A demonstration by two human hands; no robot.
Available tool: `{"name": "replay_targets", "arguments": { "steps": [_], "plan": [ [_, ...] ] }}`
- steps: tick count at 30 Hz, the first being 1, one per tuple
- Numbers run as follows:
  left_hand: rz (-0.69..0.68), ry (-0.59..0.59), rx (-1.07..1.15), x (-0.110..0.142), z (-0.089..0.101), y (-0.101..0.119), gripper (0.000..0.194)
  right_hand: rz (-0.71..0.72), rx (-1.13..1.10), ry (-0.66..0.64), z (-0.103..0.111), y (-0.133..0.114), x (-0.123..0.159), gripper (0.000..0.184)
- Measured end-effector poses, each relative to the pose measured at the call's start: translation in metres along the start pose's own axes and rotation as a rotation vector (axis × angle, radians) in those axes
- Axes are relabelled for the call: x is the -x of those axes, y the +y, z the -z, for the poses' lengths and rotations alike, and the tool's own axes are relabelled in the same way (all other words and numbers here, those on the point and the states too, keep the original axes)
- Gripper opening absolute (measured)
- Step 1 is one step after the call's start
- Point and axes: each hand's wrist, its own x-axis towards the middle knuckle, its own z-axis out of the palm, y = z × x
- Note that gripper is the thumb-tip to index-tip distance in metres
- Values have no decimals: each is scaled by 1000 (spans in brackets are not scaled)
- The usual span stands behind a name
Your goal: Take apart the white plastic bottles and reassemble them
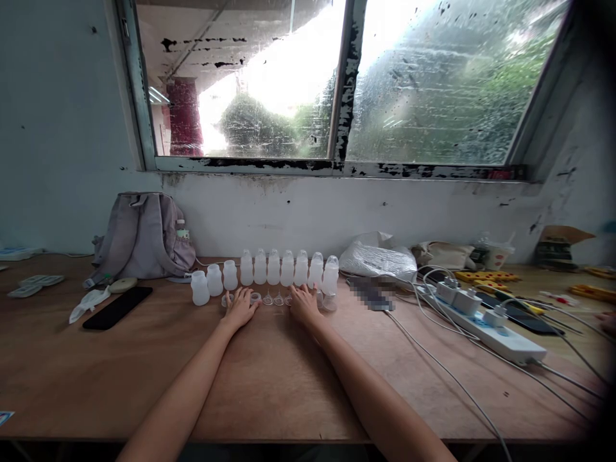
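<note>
Several frosted baby bottles with clear domed tops (pixel 274 269) stand upright in a row on the wooden table (pixel 269 372). At the row's left end are three white bottles (pixel 199 289) without tops. In front of the row lie several small clear bottle nipples (pixel 268 299). My left hand (pixel 240 309) rests at the left end of these small pieces, fingers spread and touching or nearly touching a ring-shaped one (pixel 255 298). My right hand (pixel 305 305) lies at their right end, fingers stretched apart, beside a clear piece (pixel 330 303). What lies under my fingers is partly hidden.
A grey backpack (pixel 139 237) leans against the wall, with a black phone (pixel 118 308) and white tissue (pixel 89 303) in front. On the right are a plastic-wrapped bundle (pixel 380 258), a blurred-out device, a white power strip (pixel 505 340) with trailing cables, and yellow parts (pixel 486 276).
</note>
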Motion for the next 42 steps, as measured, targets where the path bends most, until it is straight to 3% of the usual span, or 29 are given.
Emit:
{"name": "replay_targets", "arguments": {
  "steps": [8,20,27,30,35,38,42],
  "plan": [
    [8,19,5,0,-2,-2,35,-3,-26,-7,1,0,0,32],
    [-2,24,12,0,-3,-4,36,-32,-60,-12,-2,7,1,44],
    [-21,149,-8,3,8,3,40,-47,-73,3,0,8,2,43],
    [-42,245,-23,-11,28,6,38,-57,-83,23,4,8,3,40],
    [-31,373,-17,-61,59,5,46,-82,-107,81,6,7,3,40],
    [-16,408,21,-83,63,2,45,-95,-137,123,6,8,4,40],
    [-11,443,132,-79,57,0,36,-96,-197,184,9,9,4,40]
  ]
}}
